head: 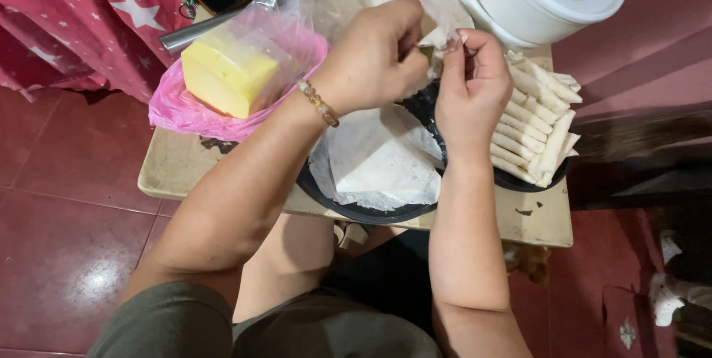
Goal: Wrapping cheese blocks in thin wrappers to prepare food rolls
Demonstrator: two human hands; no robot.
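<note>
Both hands: left hand [374, 54] | right hand [475, 84] | pinching wrapper [443, 32] between, apparently.

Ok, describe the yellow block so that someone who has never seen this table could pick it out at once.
Start at the small beige table and go to its far left corner, where a pink plastic bag lies bunched up. The yellow block sits on that bag under a clear plastic wrap, beside the left hand. It is the only solid yellow, square-edged thing there; the wrappers and rolls nearby are white.
</note>
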